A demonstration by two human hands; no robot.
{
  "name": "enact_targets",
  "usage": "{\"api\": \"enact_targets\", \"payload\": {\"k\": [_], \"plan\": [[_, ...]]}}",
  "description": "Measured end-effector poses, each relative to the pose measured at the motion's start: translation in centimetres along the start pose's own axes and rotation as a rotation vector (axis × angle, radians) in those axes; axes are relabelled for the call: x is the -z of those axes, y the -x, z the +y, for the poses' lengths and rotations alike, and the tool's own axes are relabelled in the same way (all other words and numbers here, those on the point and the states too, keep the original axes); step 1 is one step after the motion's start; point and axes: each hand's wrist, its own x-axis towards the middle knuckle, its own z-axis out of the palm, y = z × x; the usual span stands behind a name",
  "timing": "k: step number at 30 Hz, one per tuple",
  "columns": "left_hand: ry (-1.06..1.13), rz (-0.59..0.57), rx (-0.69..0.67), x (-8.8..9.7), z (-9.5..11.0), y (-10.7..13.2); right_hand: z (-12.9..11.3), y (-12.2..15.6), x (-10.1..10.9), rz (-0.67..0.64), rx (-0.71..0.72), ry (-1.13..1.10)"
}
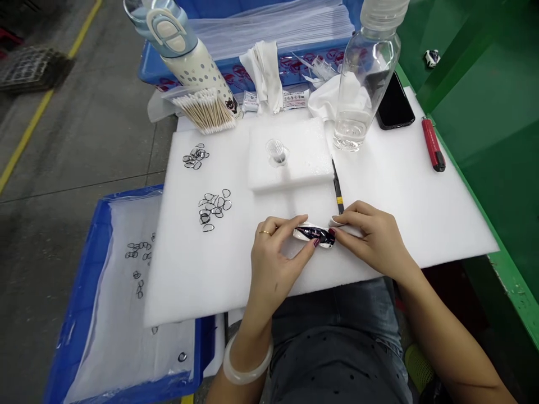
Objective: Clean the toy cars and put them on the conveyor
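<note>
Currently both hands pinch the small glossy part [315,234] near the counter's [421,213] front edge: left hand [275,255] steadies one end, right hand [373,238] presses a white wipe [343,223] against the other.

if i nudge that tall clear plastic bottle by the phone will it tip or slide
The tall clear plastic bottle probably tips rather than slides: it is tall and narrow. Water fills only its bottom part, so it is likely light, though the low weight steadies it a little. The white foam sheet under it looks soft, so its footing may be wobbly.

glossy plastic part [315,234], matt foam sheet [421,213]
</note>
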Motion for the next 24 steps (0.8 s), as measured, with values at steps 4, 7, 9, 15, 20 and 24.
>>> {"api": "enact_targets", "payload": {"k": [4, 7, 9, 15, 20, 24], "plan": [[0.001, 0.005, 0.014, -0.01, 0.06, 0.04, 0.05, 0.10, -0.19, 0.007, 0.027, 0.036], [0.008, 0.004, 0.034, -0.01, 0.08, 0.07, 0.03, 0.05, -0.34, 0.006, 0.033, 0.066], [0.012, 0.002, 0.038, -0.01, 0.09, 0.07, 0.00, 0.00, -0.40, 0.007, 0.037, 0.086], [0.000, 0.000, 0.036, -0.03, 0.22, -0.02, -0.01, -0.09, -0.43, 0.008, 0.029, 0.086], [-0.020, -0.007, 0.024, -0.01, 0.06, 0.00, 0.03, -0.12, -0.38, -0.008, 0.016, 0.088], [0.007, -0.043, -0.004, 0.27, -0.28, 0.21, 0.06, 0.20, -0.38, 0.035, 0.070, 0.063]]}}
